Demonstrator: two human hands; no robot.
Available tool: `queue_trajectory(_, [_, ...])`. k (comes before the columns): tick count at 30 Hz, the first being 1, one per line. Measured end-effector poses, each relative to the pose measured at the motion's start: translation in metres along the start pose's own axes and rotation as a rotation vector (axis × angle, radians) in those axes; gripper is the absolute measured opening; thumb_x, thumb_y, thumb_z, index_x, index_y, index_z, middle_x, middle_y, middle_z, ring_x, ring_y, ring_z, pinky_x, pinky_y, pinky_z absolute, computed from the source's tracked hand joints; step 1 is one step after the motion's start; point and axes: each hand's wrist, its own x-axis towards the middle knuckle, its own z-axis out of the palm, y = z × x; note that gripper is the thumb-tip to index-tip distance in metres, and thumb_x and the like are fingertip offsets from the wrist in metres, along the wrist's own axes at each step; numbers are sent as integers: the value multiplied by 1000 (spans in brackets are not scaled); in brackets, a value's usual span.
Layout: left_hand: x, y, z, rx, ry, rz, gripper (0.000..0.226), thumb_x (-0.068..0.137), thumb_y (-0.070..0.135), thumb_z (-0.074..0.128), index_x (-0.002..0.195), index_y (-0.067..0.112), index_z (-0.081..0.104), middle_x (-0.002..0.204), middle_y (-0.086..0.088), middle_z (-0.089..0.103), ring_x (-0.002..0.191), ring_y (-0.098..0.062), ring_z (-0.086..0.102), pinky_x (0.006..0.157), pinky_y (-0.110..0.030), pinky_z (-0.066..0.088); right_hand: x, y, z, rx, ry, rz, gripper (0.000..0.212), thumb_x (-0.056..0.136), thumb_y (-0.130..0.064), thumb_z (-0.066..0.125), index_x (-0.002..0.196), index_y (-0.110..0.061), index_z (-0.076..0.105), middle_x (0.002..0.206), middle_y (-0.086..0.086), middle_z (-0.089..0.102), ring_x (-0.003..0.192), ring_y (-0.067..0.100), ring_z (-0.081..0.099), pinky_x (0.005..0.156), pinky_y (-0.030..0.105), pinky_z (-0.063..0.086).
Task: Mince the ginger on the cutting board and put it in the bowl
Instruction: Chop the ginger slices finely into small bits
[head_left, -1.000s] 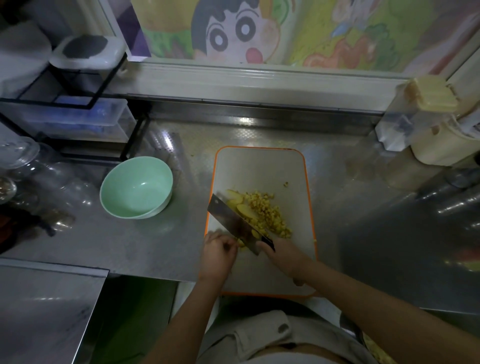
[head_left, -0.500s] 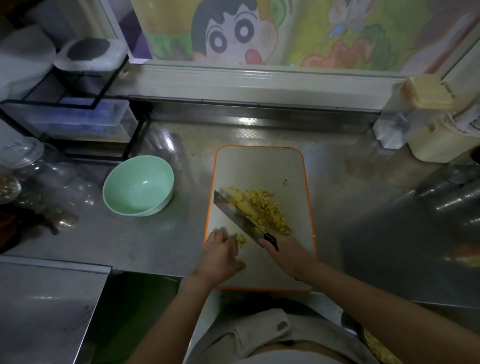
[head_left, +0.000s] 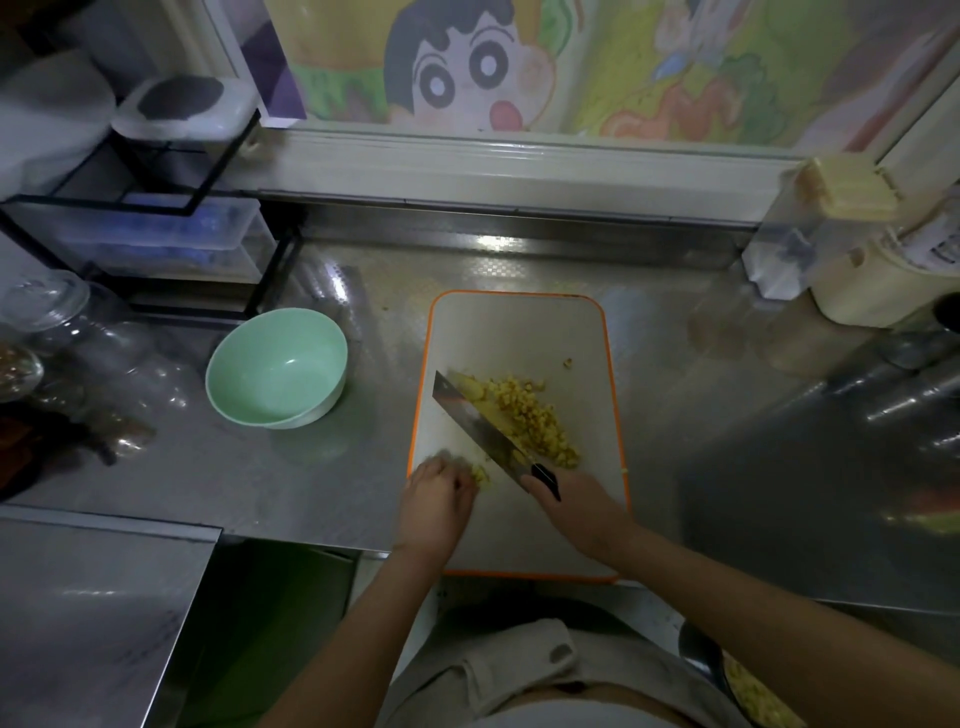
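On the cutting board (head_left: 519, 332), ginger (head_left: 530, 415) mostly diced, some slices uncut; right hand (head_left: 576, 512) grips knife (head_left: 478, 421), left hand (head_left: 439, 499) curled over loose bits, grip unclear; bowl (head_left: 311, 332) beside it empty, transfer not begun.

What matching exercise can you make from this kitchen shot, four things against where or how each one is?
Things:
1 bowl
2 knife
3 minced ginger
4 cutting board

Places or states:
A heaped on the board beside the blade
B orange-rimmed, flat on the counter
C gripped by the right hand
D empty, on the counter left of the board

Pairs: 1-D, 2-C, 3-A, 4-B
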Motion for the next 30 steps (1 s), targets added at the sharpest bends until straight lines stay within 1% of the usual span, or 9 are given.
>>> queue_trajectory(4, [7, 4, 2, -106, 9, -33, 2, 81, 13, 63, 81, 11, 63, 91, -10, 57, 90, -28, 54, 75, -34, 38, -2, -3, -2, -2, 4, -2, 33, 98, -33, 44, 66, -32, 36, 61, -13, 41, 52, 0, 40, 49, 10, 36])
queue_trajectory(6, [7, 2, 6, -167, 35, -50, 6, 79, 10, 64, 79, 13, 59, 85, -6, 55, 83, -27, 54, 69, -32, 39, -2, -5, -2, -17, -1, 4, 34, 98, -34, 44, 65, -31, 35, 60, -12, 41, 51, 1, 40, 48, 10, 35])
queue_trajectory(9, [3, 2, 8, -213, 86, -93, 13, 80, 16, 66, 81, 15, 53, 80, 2, 47, 79, -24, 52, 66, -29, 36, -2, -6, 1, -14, -14, 8, 28, 98, -37, 43, 72, -26, 39, 60, -10, 40, 51, 2, 38, 48, 14, 35])
queue_trajectory(12, [3, 1, 10, -199, 70, -114, 18, 78, 23, 69, 90, 12, 61, 87, -4, 53, 85, -24, 53, 74, -34, 42, -3, -7, 4, -7, -18, 9, 22, 97, -38, 44, 85, -21, 43, 64, -13, 38, 54, 0, 36, 49, 14, 35])
queue_trajectory(15, [3, 0, 12, -176, 45, -118, 22, 74, 22, 70, 93, 11, 66, 92, -7, 58, 93, -24, 53, 80, -27, 37, -1, -6, 7, -9, -6, 22, 32, 96, -43, 44, 100, -13, 55, 80, 1, 58, 65, 10, 49, 61, 22, 38])
queue_trajectory(19, [3, 2, 12, -196, 62, -142, 12, 75, 11, 65, 87, 10, 66, 93, -7, 60, 94, -23, 52, 76, -20, 33, -1, -10, 9, 2, -27, 31, 39, 97, -41, 43, 100, -6, 59, 88, 10, 62, 73, 20, 55, 66, 32, 43])
queue_trajectory(22, [4, 4, 10, -209, 59, -134, 2, 74, 5, 63, 75, 7, 64, 86, -9, 60, 87, -24, 53, 68, -18, 28, -2, -14, 9, 24, -25, 39, 42, 97, -40, 43, 112, -3, 58, 99, 15, 64, 86, 27, 61, 74, 35, 48])
queue_trajectory(27, [8, 0, 12, -229, 42, -162, 4, 70, 5, 66, 69, 9, 66, 83, -8, 63, 84, -25, 57, 68, -18, 32, -4, -16, 8, 25, -55, 62, 39, 97, -38, 43, 104, -3, 59, 92, 14, 63, 83, 26, 60, 69, 33, 44])
queue_trajectory(30, [9, -1, 13, -215, 29, -159, 5, 73, 11, 67, 68, 10, 67, 83, -7, 63, 84, -23, 57, 70, -23, 37, -4, -16, 10, -3, -80, 69, 31, 98, -37, 43, 80, -15, 54, 72, -1, 54, 66, 15, 53, 59, 24, 37])
